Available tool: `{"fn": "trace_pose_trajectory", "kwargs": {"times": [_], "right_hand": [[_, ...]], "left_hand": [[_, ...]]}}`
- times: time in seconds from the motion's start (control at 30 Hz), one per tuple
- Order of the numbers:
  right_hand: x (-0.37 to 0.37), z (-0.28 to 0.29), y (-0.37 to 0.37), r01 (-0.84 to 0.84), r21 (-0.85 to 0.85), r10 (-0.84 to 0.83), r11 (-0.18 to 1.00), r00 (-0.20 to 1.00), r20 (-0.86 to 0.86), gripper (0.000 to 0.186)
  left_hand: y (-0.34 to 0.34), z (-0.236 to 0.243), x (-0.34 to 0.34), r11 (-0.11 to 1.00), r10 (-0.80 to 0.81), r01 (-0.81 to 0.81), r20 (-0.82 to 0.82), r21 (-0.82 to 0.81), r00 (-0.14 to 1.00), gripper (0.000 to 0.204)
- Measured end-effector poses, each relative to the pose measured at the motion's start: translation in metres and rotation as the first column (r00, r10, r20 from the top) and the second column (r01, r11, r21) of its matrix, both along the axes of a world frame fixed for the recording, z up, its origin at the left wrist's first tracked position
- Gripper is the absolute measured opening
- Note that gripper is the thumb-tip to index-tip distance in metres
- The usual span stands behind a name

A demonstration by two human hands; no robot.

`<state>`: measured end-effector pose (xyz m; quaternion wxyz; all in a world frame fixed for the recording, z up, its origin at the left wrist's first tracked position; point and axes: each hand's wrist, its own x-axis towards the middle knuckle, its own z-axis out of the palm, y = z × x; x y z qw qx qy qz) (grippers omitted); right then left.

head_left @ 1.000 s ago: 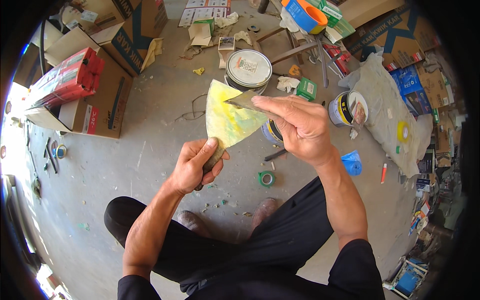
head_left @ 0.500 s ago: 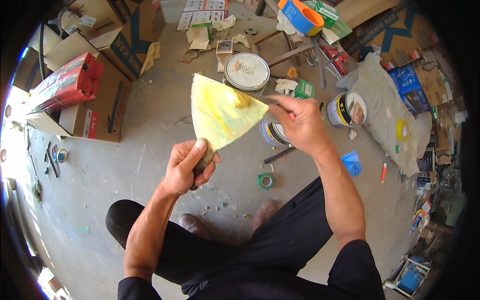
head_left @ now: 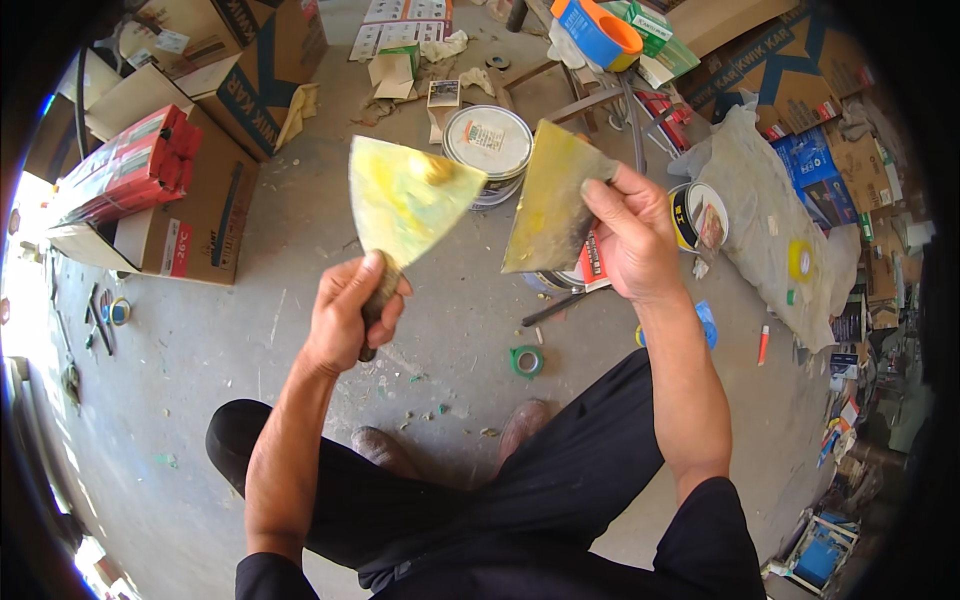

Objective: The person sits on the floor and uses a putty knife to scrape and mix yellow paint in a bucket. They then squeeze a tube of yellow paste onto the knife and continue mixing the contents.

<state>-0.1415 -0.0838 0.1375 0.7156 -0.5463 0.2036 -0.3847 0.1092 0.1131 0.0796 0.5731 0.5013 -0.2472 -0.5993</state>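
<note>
My left hand [head_left: 350,308] is wrapped round the dark handle of a wide putty knife [head_left: 408,205], thumb up near the blade. Pale yellow filler coats the fan-shaped blade, with a thicker lump close to its right corner. In my right hand [head_left: 640,232] a flat, roughly rectangular spreader [head_left: 553,200] is pinched by its right edge, its face streaked with yellow. A gap separates the two blades. Just behind them a round tin with a white lid [head_left: 488,140] stands on the floor. The spreader and hand partly hide another tin [head_left: 558,282].
A third tin [head_left: 705,215] stands right of my right hand, beside a grey plastic sheet [head_left: 745,165]. Cardboard boxes [head_left: 205,200] with red packs [head_left: 135,165] are at left. Green tape [head_left: 526,361] lies before my shoes. An orange-and-blue container [head_left: 598,32] is at the back.
The spreader has come off the putty knife's blade and turned its smeared face into view. My left hand with the putty knife has shifted slightly left and away from me.
</note>
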Motion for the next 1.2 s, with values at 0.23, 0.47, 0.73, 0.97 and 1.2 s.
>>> {"fn": "trace_pose_trajectory", "kwargs": {"times": [0.23, 0.47, 0.73, 0.97, 1.2], "right_hand": [[0.008, 0.005, 0.021, 0.217, -0.418, -0.24, 0.882, 0.971, -0.003, 0.022], [0.004, 0.007, 0.019, -0.051, -0.838, -0.245, 0.543, 0.945, -0.216, 0.019], [0.007, -0.011, 0.003, 0.048, -0.211, -0.097, 0.976, 0.968, -0.231, 0.023], [0.024, -0.009, 0.01, -0.224, 0.118, 0.246, 0.967, 0.942, -0.229, 0.028], [-0.003, -0.011, 0.007, -0.369, 0.218, 0.423, 0.904, 0.847, -0.321, 0.029]], "left_hand": [[0.003, 0.004, -0.004, 0.986, -0.167, 0.165, 0.086, 0.023, 0.982, 0.054], [0.007, 0.009, -0.009, 0.985, -0.17, 0.17, 0.03, -0.011, 0.985, 0.054], [0.008, 0.013, -0.001, 0.95, -0.313, 0.313, -0.051, -0.005, 0.948, 0.053], [0.013, 0.019, -0.02, 0.767, -0.617, 0.638, -0.189, 0.073, 0.764, 0.054], [0.018, 0.017, 0.002, 0.902, -0.426, 0.429, -0.24, -0.045, 0.872, 0.054]]}}
